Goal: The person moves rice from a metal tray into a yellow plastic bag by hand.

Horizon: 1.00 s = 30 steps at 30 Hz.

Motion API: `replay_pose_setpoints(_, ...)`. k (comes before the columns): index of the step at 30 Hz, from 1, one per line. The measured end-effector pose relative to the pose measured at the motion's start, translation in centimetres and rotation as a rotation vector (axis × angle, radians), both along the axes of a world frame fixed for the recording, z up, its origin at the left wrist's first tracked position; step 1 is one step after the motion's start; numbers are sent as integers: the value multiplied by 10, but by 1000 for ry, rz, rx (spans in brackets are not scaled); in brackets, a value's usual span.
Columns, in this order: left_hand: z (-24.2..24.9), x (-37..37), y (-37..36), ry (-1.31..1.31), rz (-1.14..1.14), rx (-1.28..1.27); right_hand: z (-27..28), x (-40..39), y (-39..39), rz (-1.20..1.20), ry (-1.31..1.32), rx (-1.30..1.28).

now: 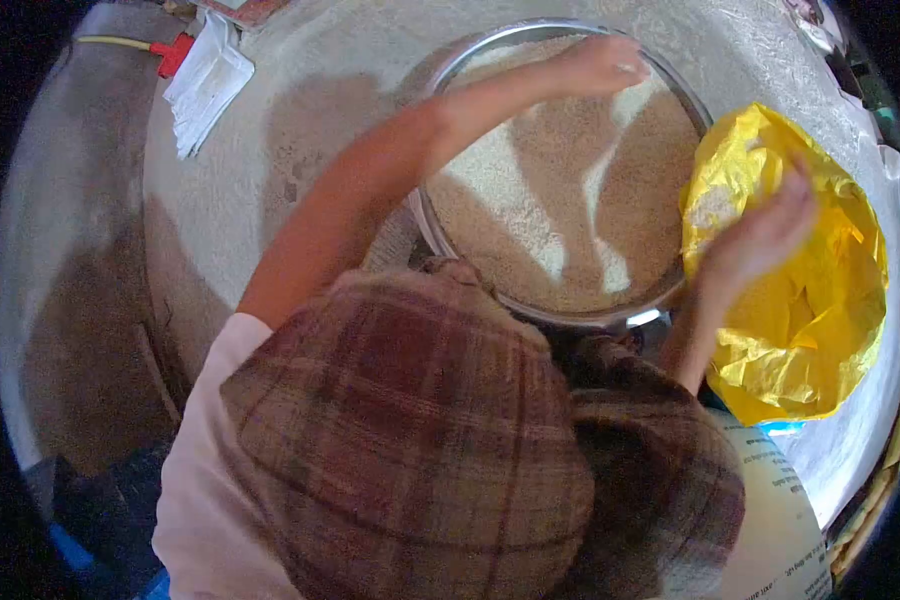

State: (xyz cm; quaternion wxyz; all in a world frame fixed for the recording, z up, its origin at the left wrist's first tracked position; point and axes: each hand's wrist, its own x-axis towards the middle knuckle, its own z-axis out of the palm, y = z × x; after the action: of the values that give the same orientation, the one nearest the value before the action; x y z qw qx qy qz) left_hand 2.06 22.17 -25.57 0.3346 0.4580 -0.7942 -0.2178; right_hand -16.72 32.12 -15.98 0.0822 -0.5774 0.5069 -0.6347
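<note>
Left hand (602,68): yours, above the tray's far edge. Fingers curled inward; whether they pinch anything, you cannot be sure from here.

Right hand (755,235): yours, over the bag. Blurred, so the state of its fingers cannot be told.

Hazards, by judgement: grain strewn outside, should your left fingers sweep outward past the rim; bag slumping or tipping, should your right wrist snag its limp edge; grain lost between the two, should your right fingers cross with a loose load.

Grain (650,190): fine, dry-looking, pale, spread broadly, nearer you than the left fingers and left of the right ones.

Tray (575,318): round, shiny metal, raised rim, below your left fingers.

Bag (830,320): yellow, glossy, crinkled, thin-walled, under and around your right fingers.

Plaid cloth (410,420): soft, checked, over your legs, nearer you than both sets of fingers.

Floor (330,60): grey, rough, left of your left fingers.
</note>
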Motion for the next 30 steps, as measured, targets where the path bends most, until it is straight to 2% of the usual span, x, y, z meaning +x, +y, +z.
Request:
replay_pose_setpoints(1, -20, 6, 3, -63, 47, -88, -14, 18, -1, 125, 10, 49)
replay_pose_setpoints(3, -66, 10, 12, -123, 54, -144, -61, 42, -8, 222, 307, 87)
replay_pose_setpoints(4, -77, 12, 12, -178, 59, -199, -84, 49, -8, 229, 311, 163)
replay_pose_setpoints(6, -65, 4, 44, -191, 79, -133, -134, 55, -4, 245, 316, 254)
replay_pose_setpoints(7, -59, 0, 64, -200, 99, -73, -161, 49, -8, 299, 205, 367)
replay_pose_setpoints(8, -56, 1, 76, -199, 103, -73, -166, 46, -12, 349, 93, 474)
replay_pose_setpoints(9, -55, 2, 88, -195, 66, -42, -171, 40, -15, 349, 96, 477)
replay_pose_setpoints(11, -56, 0, 108, -186, 27, -14, -162, 31, -18, 526, 16, 658)
replay_pose_setpoints(13, -63, 1, 124, -48, 17, 33, -156, 33, -7, 495, 92, 611)
replay_pose_setpoints(14, -44, 1, 125, -55, -22, 180, -154, 35, -2, 467, 166, 562)
replay_pose_setpoints(15, -38, 4, 124, -53, -18, 180, -152, 36, 0, 472, 168, 562)
replay_pose_setpoints(17, -34, 13, 120, 189, 48, 164, -148, 40, 2, 488, 39, 636)
replay_pose_setpoints(18, -34, 22, 114, 188, 48, 170, -144, 40, 3, 488, 36, 642)
replay_pose_setpoints(20, -36, 40, 99, 100, 375, -167, -134, 40, 3, 508, -116, 717)
replay_pose_setpoints(21, -39, 41, 99, 101, 376, -167, -139, 42, 3, 509, -114, 717)
replay_pose_setpoints(23, -51, 41, 102, -125, 601, -131, -151, 50, 4, 346, 56, 569)
replay_pose_setpoints(25, -61, 22, 114, -71, 594, -138, -155, 52, 6, 394, 23, 553)
replay_pose_setpoints(27, -60, 2, 125, 212, 491, 139, -155, 53, 11, 441, -8, 536)
replay_pose_setpoints(28, -61, -1, 126, 436, 448, 360, -156, 54, 13, 488, -41, 543)
replay_pose_setpoints(29, -63, -5, 126, 438, 449, 357, -157, 56, 15, 537, -75, 549)
replay_pose_setpoints(30, -66, -8, 126, 636, 502, 493, -157, 57, 16, 541, -74, 545)
